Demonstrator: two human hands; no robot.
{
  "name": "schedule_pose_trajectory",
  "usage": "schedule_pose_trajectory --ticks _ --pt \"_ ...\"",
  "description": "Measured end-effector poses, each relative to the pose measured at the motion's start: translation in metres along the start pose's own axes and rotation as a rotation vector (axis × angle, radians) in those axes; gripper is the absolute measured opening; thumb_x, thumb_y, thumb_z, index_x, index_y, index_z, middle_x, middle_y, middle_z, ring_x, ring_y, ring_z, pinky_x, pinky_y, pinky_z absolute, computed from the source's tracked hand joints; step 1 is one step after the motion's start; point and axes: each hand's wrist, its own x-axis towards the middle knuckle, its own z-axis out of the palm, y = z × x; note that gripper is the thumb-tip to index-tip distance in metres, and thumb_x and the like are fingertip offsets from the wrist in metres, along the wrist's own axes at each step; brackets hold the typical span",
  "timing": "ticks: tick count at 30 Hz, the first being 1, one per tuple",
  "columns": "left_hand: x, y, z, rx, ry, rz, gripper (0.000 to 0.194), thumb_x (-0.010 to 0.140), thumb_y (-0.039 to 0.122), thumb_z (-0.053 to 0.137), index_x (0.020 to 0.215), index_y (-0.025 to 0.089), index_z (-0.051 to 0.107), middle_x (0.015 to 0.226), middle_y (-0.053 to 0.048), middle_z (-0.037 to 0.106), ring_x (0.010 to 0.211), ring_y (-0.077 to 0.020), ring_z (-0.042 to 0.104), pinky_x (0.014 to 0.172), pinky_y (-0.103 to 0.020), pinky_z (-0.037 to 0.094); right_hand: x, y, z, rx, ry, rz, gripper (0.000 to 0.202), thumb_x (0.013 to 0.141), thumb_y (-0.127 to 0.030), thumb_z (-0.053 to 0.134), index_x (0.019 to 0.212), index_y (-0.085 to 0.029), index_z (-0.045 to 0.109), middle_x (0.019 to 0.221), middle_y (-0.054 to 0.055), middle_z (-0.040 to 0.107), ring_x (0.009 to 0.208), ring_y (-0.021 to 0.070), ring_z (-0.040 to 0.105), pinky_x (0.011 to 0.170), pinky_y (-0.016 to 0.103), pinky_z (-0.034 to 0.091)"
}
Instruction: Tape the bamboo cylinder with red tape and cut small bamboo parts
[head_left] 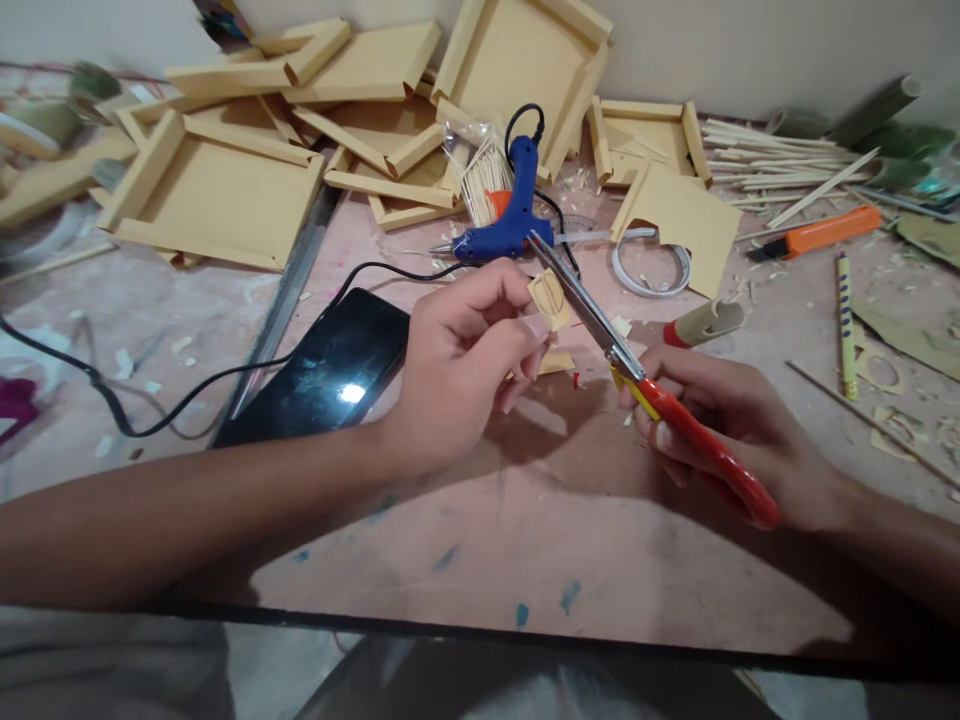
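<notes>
Between the thumb and fingers of my left hand [480, 350] is a small piece of tan card [551, 298] with a curved outline drawn on it. My right hand [735, 420] grips red-handled scissors [690, 430], whose metal blades point up and to the left. The blades pass close by the card's right edge; whether they touch it I cannot tell. Under my left fingers another tan scrap [556, 362] lies on the table. A short tube with a red end [705, 322] rests just beyond my right hand.
A blue glue gun [510, 220] lies ahead, its black cable running left past a dark phone [322, 370]. Folded tan card trays [225, 195] are heaped at the back. To the right are an orange cutter [825, 232], a pencil [846, 320] and thin sticks [780, 165].
</notes>
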Motion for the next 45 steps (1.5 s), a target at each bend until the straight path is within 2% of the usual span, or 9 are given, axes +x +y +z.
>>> schedule_pose_trajectory --ticks 9,16,25,32,37,41,45 --pt "0.0 -0.003 -0.002 -0.008 -0.096 0.017 0.017 0.089 0.016 0.066 0.075 0.021 0.059 0.054 0.005 0.052 0.037 -0.0077 0.041 0.034 -0.022 0.029 -0.003 -0.001 -0.009 -0.101 -0.065 -0.029 0.037 0.104 -0.056 0.071 0.093 -0.022 0.06 0.079 -0.004 0.055 0.068 0.0102 0.047 0.057 0.026 0.036" --pt "-0.002 0.002 -0.006 -0.071 -0.17 -0.033 0.029 0.08 0.023 0.078 0.066 0.02 0.053 0.051 0.003 0.047 0.037 -0.007 0.039 0.035 -0.022 0.027 -0.004 -0.014 -0.01 -0.149 -0.121 0.013 0.031 0.102 -0.051 0.073 0.093 -0.023 0.062 0.082 -0.002 0.058 0.069 0.0135 0.048 0.06 0.029 0.036" --pt "-0.001 0.0 -0.006 -0.072 -0.155 -0.005 0.04 0.077 0.033 0.09 0.061 0.019 0.056 0.046 0.004 0.047 0.034 -0.0064 0.037 0.034 -0.021 0.024 -0.004 -0.014 -0.009 -0.162 -0.123 0.045 0.023 0.1 -0.042 0.077 0.093 -0.023 0.065 0.082 -0.002 0.06 0.067 0.0122 0.05 0.058 0.027 0.038" --pt "-0.001 -0.004 -0.007 -0.058 -0.144 0.045 0.04 0.08 0.034 0.093 0.064 0.019 0.061 0.051 0.005 0.05 0.034 -0.0046 0.037 0.031 -0.019 0.025 -0.004 -0.015 -0.011 -0.147 -0.116 0.027 0.02 0.098 -0.037 0.08 0.092 -0.023 0.066 0.08 -0.004 0.061 0.065 0.0098 0.051 0.056 0.026 0.035" --pt "-0.002 -0.004 -0.007 -0.05 -0.134 0.039 0.034 0.079 0.026 0.09 0.064 0.019 0.061 0.052 0.005 0.05 0.033 -0.0042 0.036 0.031 -0.018 0.025 -0.003 -0.016 -0.012 -0.122 -0.11 0.062 0.021 0.097 -0.039 0.082 0.092 -0.023 0.068 0.078 -0.003 0.064 0.063 0.0111 0.052 0.054 0.027 0.035" --pt "-0.002 -0.001 -0.007 -0.021 -0.129 0.004 0.031 0.081 0.027 0.083 0.061 0.02 0.061 0.049 0.003 0.048 0.035 -0.006 0.038 0.032 -0.02 0.026 -0.004 -0.013 -0.013 -0.079 -0.074 0.042 0.021 0.096 -0.04 0.083 0.09 -0.023 0.071 0.077 -0.002 0.063 0.061 0.0113 0.051 0.052 0.027 0.034" --pt "-0.001 0.0 -0.003 -0.014 -0.111 -0.018 0.033 0.078 0.028 0.087 0.06 0.02 0.061 0.049 0.003 0.051 0.032 -0.0061 0.039 0.031 -0.022 0.023 -0.005 -0.007 -0.014 -0.029 -0.002 0.042 0.022 0.1 -0.045 0.078 0.108 -0.026 0.069 0.08 -0.002 0.061 0.061 0.0117 0.048 0.052 0.029 0.034"
